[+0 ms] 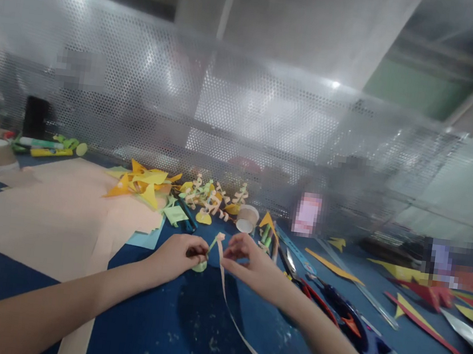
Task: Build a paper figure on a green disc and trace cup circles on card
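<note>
My left hand (181, 257) is closed in a pinch on a small light green paper piece (199, 266), above the blue table. A thin green strip (213, 243) rises from these fingers to the folded top of a long pale pink paper strip (225, 297). My right hand (247, 261) has its fingers curled, the fingertips against the pink strip just below its fold. From there the strip hangs and curves down to the right, past the bottom edge. Exactly how the two strips join is too small to tell.
Large pale paper sheets (54, 218) lie left. Yellow and orange paper scraps (145, 180), curled paper pieces (212, 197) and a tape roll (247, 218) sit ahead. Right are scissors (290, 264), a blue glue gun (366, 345) and a clear ruler (376, 306). A perforated screen (249, 109) stands behind.
</note>
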Tool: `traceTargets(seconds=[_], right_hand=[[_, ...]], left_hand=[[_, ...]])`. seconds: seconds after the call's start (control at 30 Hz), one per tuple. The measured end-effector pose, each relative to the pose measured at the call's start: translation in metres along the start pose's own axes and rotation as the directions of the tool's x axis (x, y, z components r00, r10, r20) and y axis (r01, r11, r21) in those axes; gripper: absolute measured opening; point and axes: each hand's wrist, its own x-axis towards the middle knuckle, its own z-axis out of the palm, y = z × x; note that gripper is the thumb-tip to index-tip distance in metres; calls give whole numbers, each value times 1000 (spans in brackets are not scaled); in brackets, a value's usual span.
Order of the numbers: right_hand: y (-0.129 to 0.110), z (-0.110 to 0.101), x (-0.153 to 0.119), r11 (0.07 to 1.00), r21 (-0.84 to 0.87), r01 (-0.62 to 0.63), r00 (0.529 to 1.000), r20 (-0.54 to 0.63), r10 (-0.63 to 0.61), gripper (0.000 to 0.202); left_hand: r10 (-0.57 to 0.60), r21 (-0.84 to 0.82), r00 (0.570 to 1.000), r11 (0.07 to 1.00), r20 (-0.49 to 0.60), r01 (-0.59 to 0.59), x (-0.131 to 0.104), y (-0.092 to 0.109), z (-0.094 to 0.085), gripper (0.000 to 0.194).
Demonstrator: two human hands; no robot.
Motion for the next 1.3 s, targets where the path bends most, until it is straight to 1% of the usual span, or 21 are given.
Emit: traceTargets(seconds=[0.07,0.1,0.2,0.27,0.3,0.33,0.37,0.43,0.5,0.53,0.6,0.7,0.77,0.83,0.9,0.97,1.03,1.1,1.17,1.2,1.3], right_hand=[[0,-13,-14,986,-162,30,985,173,-2,11],[-1,-18,-22,968,-246,53,978,211,0,14],[-5,-19,-42,857,-498,131,977,210,-27,22],[-8,-12,-51,725,-643,247,966,217,-138,26],[-10,-9,-54,636,-701,322,947,236,-219,27],[-11,-6,-56,535,-745,397,914,271,-301,27],[-12,-3,-57,428,-778,460,874,311,-374,28],[-14,2,-58,242,-799,551,791,407,-457,29],[-15,5,-56,133,-776,616,722,490,-488,31],[-15,7,-55,104,-760,641,695,518,-498,30],[-14,9,-53,82,-733,675,662,553,-505,23],[-14,11,-48,98,-715,693,658,570,-492,9],[-18,12,-45,126,-703,700,655,561,-506,10],[-24,14,-40,169,-693,701,654,529,-541,10],[-35,16,-35,233,-698,677,671,457,-584,10],[-49,19,-27,328,-706,628,722,370,-585,9],[-65,19,-16,457,-695,555,801,297,-520,9],[-78,17,-1,639,-632,438,891,213,-400,12],[-85,11,16,836,-477,272,962,130,-239,15],[-84,8,25,909,-368,195,980,119,-161,15],[-69,-3,51,977,-195,90,987,150,-61,16]], left_hand=[[-2,16,1000,1000,-7,2,0,-1,0,17],[-2,25,1000,1000,-9,2,0,-1,0,17],[0,53,1000,999,-11,0,-1,-2,-1,19],[2,75,1000,997,-18,-1,-2,-1,-2,19],[4,86,1000,996,-24,-2,-2,-1,-3,18],[7,96,999,995,-32,-4,-3,-1,-3,18],[11,106,999,994,-39,-7,-3,0,-4,18],[19,120,999,993,-50,-13,-3,1,-4,18],[24,129,998,991,-55,-17,-3,2,-4,17],[25,133,998,991,-56,-18,-3,3,-4,17],[27,137,998,990,-60,-19,-4,3,-5,17],[33,141,997,990,-70,-23,-4,4,-5,17],[37,144,996,989,-82,-25,-4,5,-6,17],[45,147,994,989,-97,-30,-4,5,-6,15],[58,144,993,989,-106,-43,-4,4,-5,13],[77,136,992,989,-103,-63,-4,2,-4,12],[101,125,991,988,-91,-89,-4,0,-2,12],[135,115,988,985,-71,-126,-5,-1,-1,12],[174,106,984,980,-48,-168,-6,1,-1,12],[193,101,980,977,-35,-189,-7,3,-1,13],[239,87,971,968,-12,-237,-9,7,-3,15]])
